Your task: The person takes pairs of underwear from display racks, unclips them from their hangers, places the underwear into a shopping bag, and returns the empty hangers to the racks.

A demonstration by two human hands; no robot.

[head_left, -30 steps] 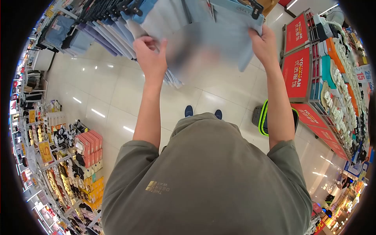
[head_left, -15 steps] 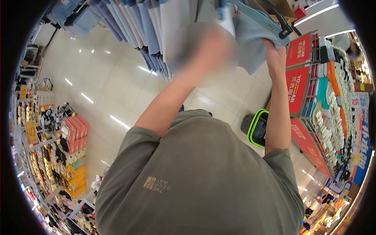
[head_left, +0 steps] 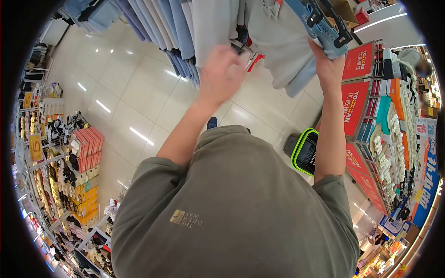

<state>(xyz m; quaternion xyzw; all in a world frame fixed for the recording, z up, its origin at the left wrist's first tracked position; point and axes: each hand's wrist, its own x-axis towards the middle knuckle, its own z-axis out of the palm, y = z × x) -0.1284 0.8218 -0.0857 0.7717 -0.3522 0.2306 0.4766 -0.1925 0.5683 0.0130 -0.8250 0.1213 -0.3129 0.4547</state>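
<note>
My right hand (head_left: pixel 329 68) is closed on the edge of a light blue garment (head_left: pixel 296 83), with its fingers partly hidden behind the cloth. Black clip hangers (head_left: pixel 340 39) hold the waistband just above that hand. Beside it hangs a pale grey garment (head_left: pixel 273 51) with a paper tag (head_left: pixel 271 8) near its top. My left hand (head_left: pixel 221 76) is slightly blurred, its fingers apart and curved, holding nothing I can see. Close to its fingertips are a black hanger clip (head_left: pixel 241 37) and a red-and-white tag (head_left: pixel 255 60).
A row of blue and white garments (head_left: pixel 171 28) hangs at the upper left. A black basket with a bright green rim (head_left: pixel 296 150) stands on the tiled floor (head_left: pixel 139 97). Red-signed shelves (head_left: pixel 357 104) line the right side; packed displays (head_left: pixel 88 148) stand left.
My left hand has moved down and left, away from the garments. The pale grey garment now shows more fully, and the black clip and red-and-white tag have come into view.
</note>
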